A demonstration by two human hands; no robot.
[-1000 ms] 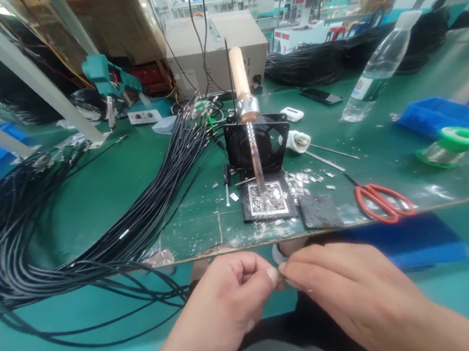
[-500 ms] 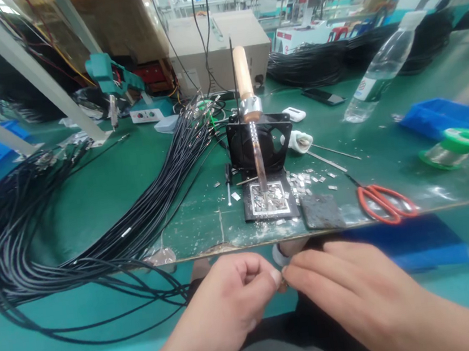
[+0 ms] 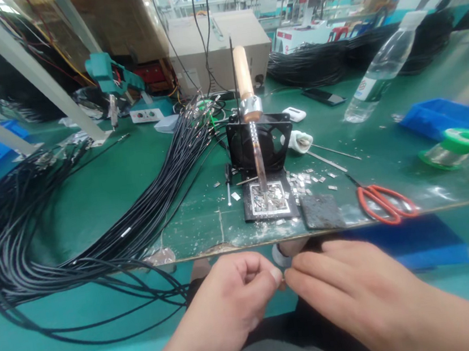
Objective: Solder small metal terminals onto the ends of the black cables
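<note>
Just below the bench's front edge, my left hand (image 3: 242, 291) is closed in a pinch, its thumb and forefinger meeting at something tiny. My right hand (image 3: 346, 284) is closed too, its fingertips close against the left ones; what lies between them is too small to name. Black cables (image 3: 137, 219) run over the bench and hang by my left wrist. Beyond the hands, a soldering iron with a wooden handle (image 3: 242, 72) points down at a tray of small metal pieces (image 3: 269, 198), in front of a black fan (image 3: 256, 144).
Orange-handled scissors (image 3: 385, 202), a dark square block (image 3: 321, 212) and a small screwdriver (image 3: 228, 183) lie near the bench edge. Farther right are a solder spool (image 3: 457, 147), a blue bin (image 3: 449, 116) and a plastic bottle (image 3: 384, 69). A phone (image 3: 323, 96) lies behind.
My right hand has shifted very slightly to the right at the fingertips. My left hand and the bench things look the same.
</note>
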